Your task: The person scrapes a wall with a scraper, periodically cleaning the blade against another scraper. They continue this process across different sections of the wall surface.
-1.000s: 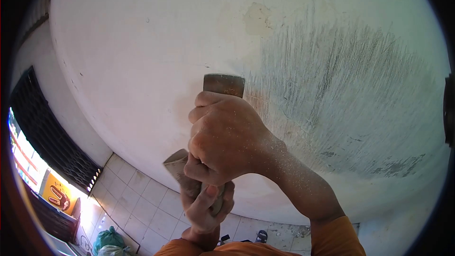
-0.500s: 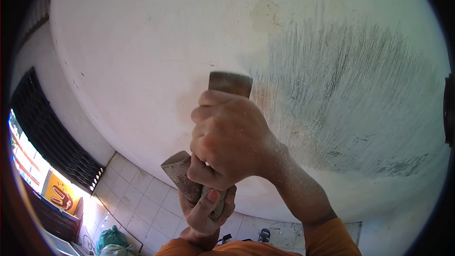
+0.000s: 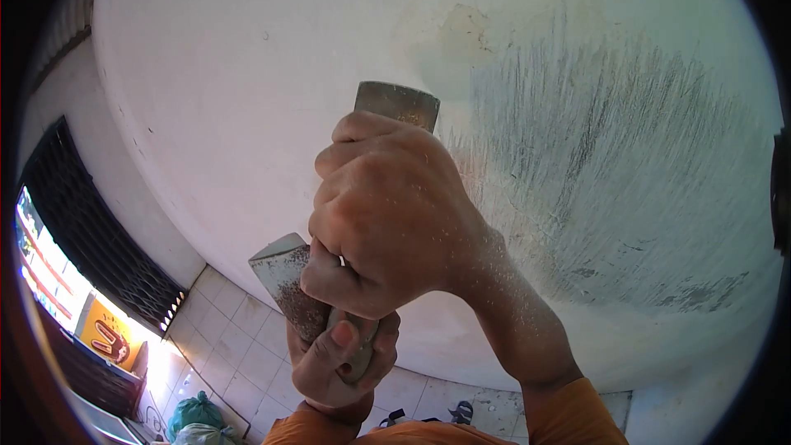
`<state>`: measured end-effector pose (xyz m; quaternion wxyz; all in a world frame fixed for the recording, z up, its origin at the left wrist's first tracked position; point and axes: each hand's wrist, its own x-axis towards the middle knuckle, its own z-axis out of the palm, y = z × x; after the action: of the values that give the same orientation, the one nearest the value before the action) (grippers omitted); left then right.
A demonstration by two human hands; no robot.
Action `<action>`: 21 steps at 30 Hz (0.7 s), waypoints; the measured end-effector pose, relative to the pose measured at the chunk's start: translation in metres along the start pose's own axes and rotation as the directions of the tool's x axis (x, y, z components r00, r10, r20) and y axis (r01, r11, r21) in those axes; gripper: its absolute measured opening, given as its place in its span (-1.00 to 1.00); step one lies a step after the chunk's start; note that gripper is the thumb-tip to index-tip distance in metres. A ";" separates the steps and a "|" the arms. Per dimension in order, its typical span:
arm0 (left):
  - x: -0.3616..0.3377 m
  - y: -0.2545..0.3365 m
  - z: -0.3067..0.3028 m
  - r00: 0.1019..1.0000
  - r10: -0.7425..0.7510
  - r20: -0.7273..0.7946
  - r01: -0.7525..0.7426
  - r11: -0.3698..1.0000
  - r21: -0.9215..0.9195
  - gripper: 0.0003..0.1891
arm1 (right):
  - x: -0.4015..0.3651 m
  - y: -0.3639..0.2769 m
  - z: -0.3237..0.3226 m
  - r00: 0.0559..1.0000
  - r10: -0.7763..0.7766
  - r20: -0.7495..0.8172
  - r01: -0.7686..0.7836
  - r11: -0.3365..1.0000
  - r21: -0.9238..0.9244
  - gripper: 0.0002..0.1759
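Note:
In the head view my right hand (image 3: 387, 214) is wrapped round a scraper (image 3: 398, 102), its wide metal blade up against the white wall (image 3: 247, 115). The handle of that scraper is hidden inside my fist. Below it, my left hand (image 3: 342, 363) grips the handle of a second, rust-stained scraper (image 3: 290, 284), whose blade angles up to the left. My two hands overlap closely in this view. Right of the blade lies a scratched grey patch (image 3: 610, 148) on the wall. White dust speckles my right wrist and forearm.
A tiled floor (image 3: 235, 346) runs below the wall. Green and white plastic bags (image 3: 198, 419) sit at lower left. Beyond them are a black folding gate (image 3: 99, 231) and a yellow sign (image 3: 107, 334). A sandal (image 3: 461, 412) shows at the bottom.
Both hands have shifted upward and slightly left, carrying their scrapers. The right scraper's blade is higher on the wall, and more of the left blade shows.

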<state>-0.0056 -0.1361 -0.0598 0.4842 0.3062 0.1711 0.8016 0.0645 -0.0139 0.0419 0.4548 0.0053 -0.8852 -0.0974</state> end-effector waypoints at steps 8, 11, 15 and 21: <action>0.006 0.005 0.011 0.996 0.090 0.004 -0.090 0.994 0.054 -0.38 | 0.006 0.003 0.000 0.999 -0.037 -0.033 0.036 0.998 -0.046 -0.71; 0.009 0.005 0.009 0.994 0.099 0.051 -0.103 0.992 0.075 -0.48 | 0.002 0.003 0.003 0.999 -0.004 -0.049 0.003 1.000 -0.027 -0.71; 0.008 0.003 0.008 0.983 0.142 0.115 -0.155 0.981 0.114 -0.62 | -0.001 0.002 0.000 0.999 -0.044 0.020 0.045 0.999 -0.025 -0.73; 0.005 0.004 0.014 0.996 0.066 0.052 -0.067 0.997 0.022 -0.48 | 0.004 -0.002 -0.002 1.000 -0.001 -0.024 0.000 1.000 -0.014 -0.71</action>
<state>-0.0009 -0.1337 -0.0452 0.4577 0.3381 0.1577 0.8070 0.0633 -0.0162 0.0456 0.4653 0.0035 -0.8791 -0.1034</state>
